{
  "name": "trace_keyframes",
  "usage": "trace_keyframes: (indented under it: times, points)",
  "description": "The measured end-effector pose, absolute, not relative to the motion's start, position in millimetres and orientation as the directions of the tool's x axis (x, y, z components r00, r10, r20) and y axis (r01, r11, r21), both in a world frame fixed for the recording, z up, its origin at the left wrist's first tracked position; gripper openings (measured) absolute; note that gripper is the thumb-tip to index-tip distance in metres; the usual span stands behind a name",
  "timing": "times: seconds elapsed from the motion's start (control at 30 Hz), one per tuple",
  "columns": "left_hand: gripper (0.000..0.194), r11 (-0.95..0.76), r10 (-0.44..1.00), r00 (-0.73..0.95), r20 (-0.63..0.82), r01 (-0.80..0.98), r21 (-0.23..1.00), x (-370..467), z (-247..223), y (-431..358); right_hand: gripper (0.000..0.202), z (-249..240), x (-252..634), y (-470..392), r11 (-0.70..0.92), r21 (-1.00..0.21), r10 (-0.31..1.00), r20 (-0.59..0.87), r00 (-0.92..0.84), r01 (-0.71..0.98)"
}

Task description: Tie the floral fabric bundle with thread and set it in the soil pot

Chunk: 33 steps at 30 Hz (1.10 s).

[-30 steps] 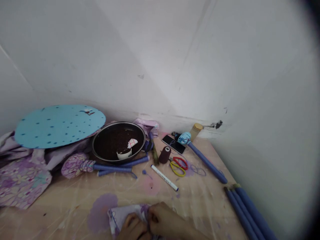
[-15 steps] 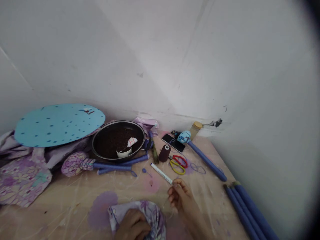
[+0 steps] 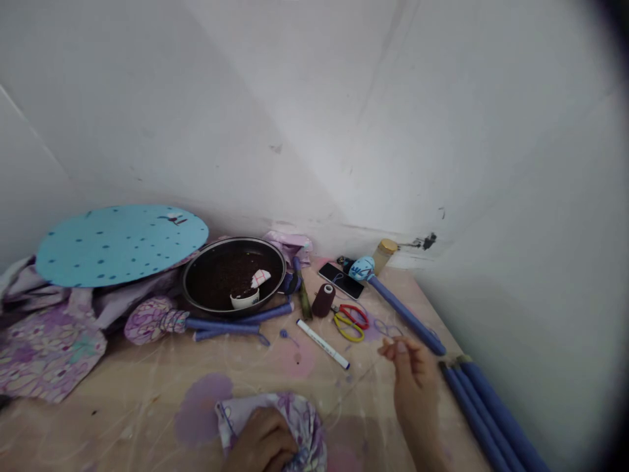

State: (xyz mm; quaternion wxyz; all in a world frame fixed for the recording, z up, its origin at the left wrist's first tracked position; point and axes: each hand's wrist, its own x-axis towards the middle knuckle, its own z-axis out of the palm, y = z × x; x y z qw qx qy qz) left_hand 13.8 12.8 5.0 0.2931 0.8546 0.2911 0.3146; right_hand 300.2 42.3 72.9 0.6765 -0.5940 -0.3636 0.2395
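My left hand (image 3: 265,440) presses on a bunched lilac floral cloth (image 3: 302,426) at the bottom middle, its fingers curled into the fabric. Out to the right, my right hand (image 3: 413,387) is raised with thumb and fingers pinched together. A thin, faint thread (image 3: 361,379) runs from the cloth side up to those fingertips. Whether a needle is also in the pinch is too small to tell. Between the hands and the back wall lie a white marker (image 3: 323,344), a dark thread cone (image 3: 324,301) and a red-and-yellow-handled cutting tool (image 3: 350,322).
A dark pan (image 3: 185,278) holds a broken white cup (image 3: 244,300). Left of it are a blue oval board (image 3: 122,246) and floral fabric (image 3: 54,351). A phone (image 3: 341,280), a jar (image 3: 386,255) and a padded blue stick (image 3: 405,314) lie right; several blue-wrapped rods (image 3: 491,413) line the edge.
My right hand has moved right and slightly up, away from the cloth and marker, drawing the thread out. My left hand stays on the cloth.
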Motion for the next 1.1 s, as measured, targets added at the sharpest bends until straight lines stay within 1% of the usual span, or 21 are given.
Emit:
trace_keyframes:
  times: [0.1, 0.13, 0.2, 0.23, 0.3, 0.37, 0.47, 0.53, 0.63, 0.73, 0.8, 0.83, 0.9, 0.97, 1.03, 1.1]
  points:
    - [0.014, -0.661, 0.681, 0.637, 0.363, 0.32, 0.679, 13, 7, 13, 0.019, 51, 273, 29, 0.097, -0.976, 0.874, 0.176, 0.454, 0.193]
    - [0.013, -0.659, 0.681, 0.638, 0.36, 0.319, 0.681, 13, 8, 13, 0.017, 42, 264, 23, 0.073, -0.968, 0.933, 0.152, 0.326, 0.242]
    - [0.012, -0.656, 0.679, 0.644, 0.353, 0.315, 0.686, 14, 10, 14, 0.015, 27, 249, 11, 0.021, -0.934, 0.996, 0.051, 0.075, 0.356]
    - [0.012, -0.654, 0.678, 0.646, 0.349, 0.314, 0.688, 14, 10, 14, 0.014, 22, 243, 5, 0.013, -0.904, 0.999, -0.004, -0.039, 0.428]
    - [0.013, -0.654, 0.681, 0.644, 0.348, 0.32, 0.685, 14, 10, 14, 0.023, 19, 234, -2, 0.027, -0.846, 0.971, -0.103, -0.214, 0.532]
    - [0.015, -0.65, 0.69, 0.634, 0.349, 0.332, 0.683, 14, 7, 13, 0.032, 24, 230, -5, 0.104, -0.786, 0.922, -0.154, -0.355, 0.61]
    - [0.014, -0.635, 0.709, 0.62, 0.337, 0.354, 0.686, 14, 3, 12, 0.031, 33, 228, -3, 0.238, -0.707, 0.841, -0.194, -0.505, 0.667]
    - [0.012, -0.629, 0.712, 0.622, 0.326, 0.359, 0.69, 14, 2, 12, 0.028, 32, 226, -3, 0.281, -0.67, 0.81, -0.219, -0.545, 0.687]
    - [0.013, -0.61, 0.712, 0.639, 0.293, 0.356, 0.708, 15, 10, 12, 0.025, 19, 225, -6, 0.296, -0.635, 0.818, -0.217, -0.533, 0.714]
    - [0.028, -0.568, 0.728, 0.653, 0.207, 0.406, 0.716, 13, 23, 13, 0.028, 4, 225, -12, 0.306, -0.631, 0.841, -0.171, -0.513, 0.713]
    - [0.038, -0.568, 0.739, 0.654, 0.165, 0.471, 0.675, 9, 26, 14, 0.031, -3, 226, -15, 0.321, -0.639, 0.856, -0.12, -0.503, 0.699]
    - [0.042, -0.586, 0.741, 0.651, 0.168, 0.503, 0.636, 7, 24, 15, 0.032, -6, 227, -15, 0.327, -0.645, 0.86, -0.099, -0.5, 0.691]
    - [0.044, -0.657, 0.717, 0.66, 0.224, 0.534, 0.532, 2, 15, 16, 0.032, -10, 228, -16, 0.351, -0.649, 0.862, -0.057, -0.503, 0.675]
    - [0.035, -0.753, 0.641, 0.693, 0.328, 0.487, 0.442, -2, 3, 18, 0.03, -14, 229, -16, 0.379, -0.64, 0.86, -0.024, -0.51, 0.669]
    - [0.024, -0.77, 0.629, 0.682, 0.373, 0.483, 0.417, -3, -6, 20, 0.027, -18, 229, -17, 0.399, -0.624, 0.858, -0.005, -0.514, 0.672]
    - [0.018, -0.751, 0.653, 0.662, 0.368, 0.502, 0.429, 0, -9, 22, 0.025, -21, 229, -18, 0.414, -0.611, 0.855, 0.008, -0.518, 0.675]
